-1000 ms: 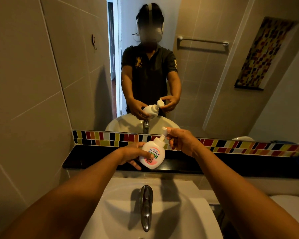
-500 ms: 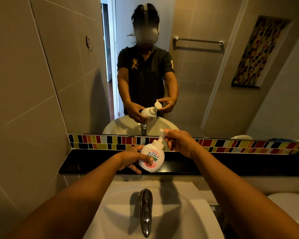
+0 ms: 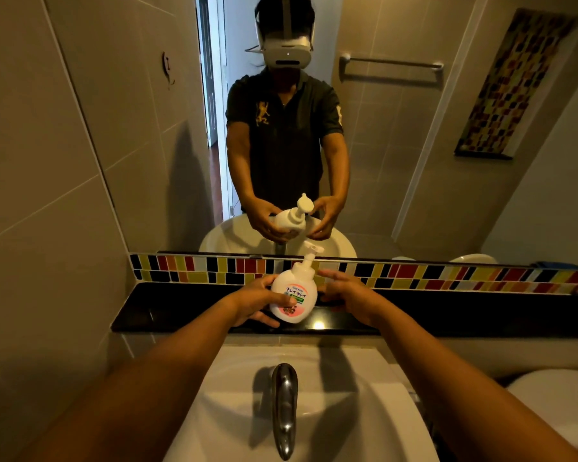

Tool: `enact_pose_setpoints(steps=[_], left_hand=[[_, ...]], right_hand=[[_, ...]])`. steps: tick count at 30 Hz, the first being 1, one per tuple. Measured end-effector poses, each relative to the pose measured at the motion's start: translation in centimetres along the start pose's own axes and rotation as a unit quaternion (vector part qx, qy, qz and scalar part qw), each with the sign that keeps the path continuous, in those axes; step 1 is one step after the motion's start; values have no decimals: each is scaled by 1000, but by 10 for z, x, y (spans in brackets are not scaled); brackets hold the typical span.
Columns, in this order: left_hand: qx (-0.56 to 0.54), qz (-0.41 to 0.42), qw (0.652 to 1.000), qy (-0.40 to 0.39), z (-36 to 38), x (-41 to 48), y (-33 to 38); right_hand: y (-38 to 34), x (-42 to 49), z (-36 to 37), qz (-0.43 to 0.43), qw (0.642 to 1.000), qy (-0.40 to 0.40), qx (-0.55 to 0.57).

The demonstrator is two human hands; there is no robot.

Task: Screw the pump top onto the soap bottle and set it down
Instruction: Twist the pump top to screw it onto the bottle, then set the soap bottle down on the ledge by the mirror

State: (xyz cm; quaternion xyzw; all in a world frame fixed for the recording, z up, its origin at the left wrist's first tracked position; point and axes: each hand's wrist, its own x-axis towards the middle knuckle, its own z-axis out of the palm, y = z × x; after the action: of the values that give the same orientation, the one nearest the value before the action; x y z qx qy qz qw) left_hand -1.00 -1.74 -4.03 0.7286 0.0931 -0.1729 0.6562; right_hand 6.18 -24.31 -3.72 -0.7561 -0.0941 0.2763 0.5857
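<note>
Risks tipping the soap bottle (image 3: 292,296) off the black ledge (image 3: 187,310): only left hand (image 3: 259,303) gripping it, right hand (image 3: 342,290) open beside, pump top (image 3: 311,255) unsteadied.

The soap bottle (image 3: 292,295) is white and rounded with a pink-and-green label, tilted slightly right above the black ledge; the white pump top (image 3: 311,253) sits on its neck

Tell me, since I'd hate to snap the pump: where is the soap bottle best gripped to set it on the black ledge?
Grip the soap bottle around its wide round body, from the side, as the left hand does. The pump top sits on a thin neck, a poorer hold. The right hand is off it.
</note>
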Motion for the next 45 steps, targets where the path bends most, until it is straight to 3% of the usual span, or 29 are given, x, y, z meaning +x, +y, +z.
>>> enact_pose_setpoints(steps=[5, 21, 45], left_hand=[[-22, 11, 999, 30, 4, 11, -7], [97, 67, 988, 96, 1, 53, -18], [62, 47, 985, 153, -20, 86, -40]], right_hand=[[14, 5, 17, -9, 993, -42, -107], [21, 48, 24, -48, 990, 26, -127], [40, 84, 27, -42, 989, 43, -137]])
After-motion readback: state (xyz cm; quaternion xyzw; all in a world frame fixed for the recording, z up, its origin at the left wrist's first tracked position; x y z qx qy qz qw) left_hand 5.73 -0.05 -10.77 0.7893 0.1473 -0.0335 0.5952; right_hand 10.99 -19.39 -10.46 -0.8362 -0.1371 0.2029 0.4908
